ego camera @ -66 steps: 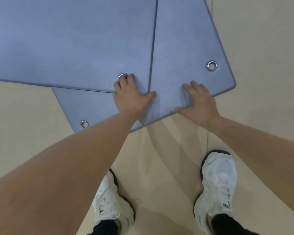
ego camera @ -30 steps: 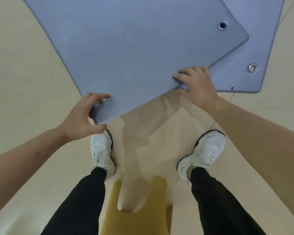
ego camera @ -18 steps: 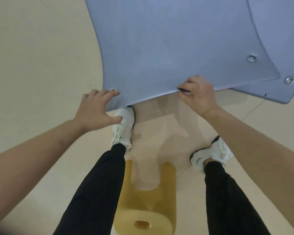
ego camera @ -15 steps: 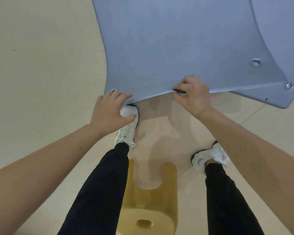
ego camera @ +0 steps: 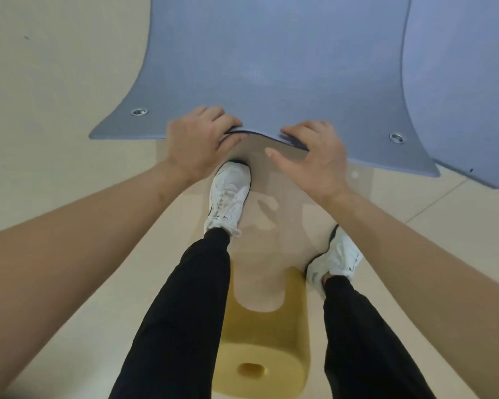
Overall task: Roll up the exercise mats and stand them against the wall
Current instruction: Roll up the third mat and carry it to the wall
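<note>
Your left hand (ego camera: 198, 139) has slid from eyelet corner to middle of near edge of blue-grey foam exercise mat (ego camera: 271, 53), fingers curled over it. Edge bows up off beige floor (ego camera: 55, 67) between hands, above your white sneaker (ego camera: 229, 194). Your right hand (ego camera: 314, 159) grasps same edge just beside, fingers on top, thumb below. Second blue-grey mat (ego camera: 467, 82) lies partly under first, far right.

Foam block (ego camera: 264, 341): yellow, showing a hole in its near face and a U-shaped notch, sitting on the floor.
Floor (ego camera: 55, 82): beige, lying under the foam block.
Left shoe (ego camera: 229, 194): white, standing beyond the foam block.
Right shoe (ego camera: 336, 259): white, standing just beside its far right corner.
</note>
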`<state>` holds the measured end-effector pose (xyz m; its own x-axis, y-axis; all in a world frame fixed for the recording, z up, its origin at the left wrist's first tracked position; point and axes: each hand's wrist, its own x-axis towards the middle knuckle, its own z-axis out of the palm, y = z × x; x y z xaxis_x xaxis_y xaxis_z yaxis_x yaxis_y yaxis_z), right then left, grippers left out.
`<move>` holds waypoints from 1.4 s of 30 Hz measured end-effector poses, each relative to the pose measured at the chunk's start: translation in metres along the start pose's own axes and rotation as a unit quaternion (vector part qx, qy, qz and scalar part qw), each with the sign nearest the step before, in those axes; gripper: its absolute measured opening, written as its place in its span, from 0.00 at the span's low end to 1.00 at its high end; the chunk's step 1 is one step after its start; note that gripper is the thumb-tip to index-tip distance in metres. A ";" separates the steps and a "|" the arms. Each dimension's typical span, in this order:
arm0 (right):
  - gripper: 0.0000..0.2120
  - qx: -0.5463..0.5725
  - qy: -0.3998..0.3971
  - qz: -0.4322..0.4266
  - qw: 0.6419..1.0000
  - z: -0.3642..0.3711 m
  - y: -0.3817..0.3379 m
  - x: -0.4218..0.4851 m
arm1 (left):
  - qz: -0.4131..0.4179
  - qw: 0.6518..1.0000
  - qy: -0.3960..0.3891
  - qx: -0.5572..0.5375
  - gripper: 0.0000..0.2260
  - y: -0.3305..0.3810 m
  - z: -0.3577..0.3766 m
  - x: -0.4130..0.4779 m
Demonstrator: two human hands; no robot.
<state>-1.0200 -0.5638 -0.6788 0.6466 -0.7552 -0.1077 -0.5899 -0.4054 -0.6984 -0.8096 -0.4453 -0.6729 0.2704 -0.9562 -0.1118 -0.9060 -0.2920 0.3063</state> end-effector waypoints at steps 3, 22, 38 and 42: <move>0.21 -0.062 0.070 -0.061 0.994 0.002 0.049 -0.009 | -0.002 1.000 0.005 0.001 0.19 -0.004 0.017 0.007; 0.30 -0.167 -0.177 0.017 0.970 0.080 0.205 0.088 | 0.272 0.916 0.213 0.203 0.06 -0.070 0.174 0.053; 0.23 -0.320 -0.130 0.000 0.939 0.086 0.163 0.076 | 0.105 0.972 -0.019 0.208 0.44 -0.078 0.212 0.015; 0.26 -0.340 -0.212 -0.059 0.914 0.066 0.131 0.065 | 0.123 0.971 -0.078 0.190 0.39 -0.083 0.206 0.024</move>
<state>-1.0231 -0.6321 -0.8245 0.7689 -0.4770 -0.4257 -0.5757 -0.8062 -0.1366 -0.7953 -0.4398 -0.8960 0.0048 -0.9733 -0.2296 -0.9996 0.0013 -0.0264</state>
